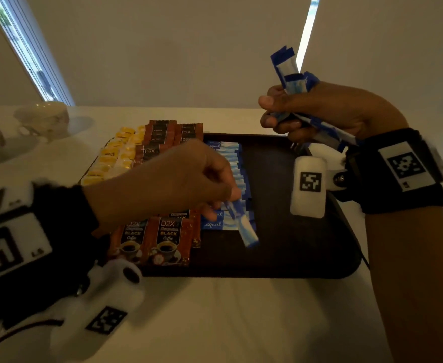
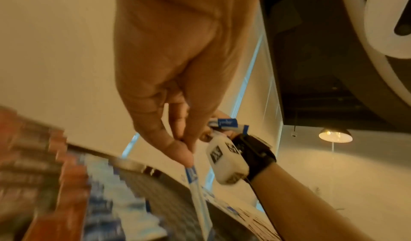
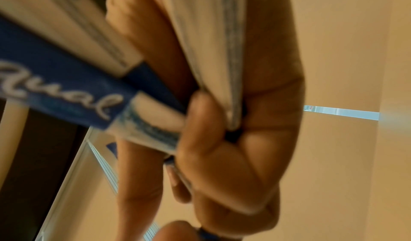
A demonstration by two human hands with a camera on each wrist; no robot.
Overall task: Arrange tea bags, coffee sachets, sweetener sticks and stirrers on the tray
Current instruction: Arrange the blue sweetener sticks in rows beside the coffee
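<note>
Head view: one blue-and-white paper sweetener stick [image 1: 241,221] is pinched by the left hand [image 1: 162,179] over the row of blue sweetener sticks [image 1: 231,163] at the dark rectangular tray's [image 1: 293,244] middle. A bundle of blue-and-white sticks [image 1: 293,77] is gripped by the right hand's [image 1: 328,113] curled fingers above the tray's far right corner. Brown coffee sachets [image 1: 162,239] and yellow packets [image 1: 115,153] fill the left side, partly hidden by the left hand. White cups [image 1: 44,119] at the white desk's [image 1: 241,323] far left are blurred.

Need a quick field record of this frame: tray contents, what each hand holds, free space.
tray: dark, on white table
left column: yellow tea bags
next: coffee sachets
next: row of sweetener sticks
left hand: pinches one sweetener stick over the row's near end
right hand: grips bundle of sticks, raised above tray
free space: tray's right part
stirrers: none visible
</note>
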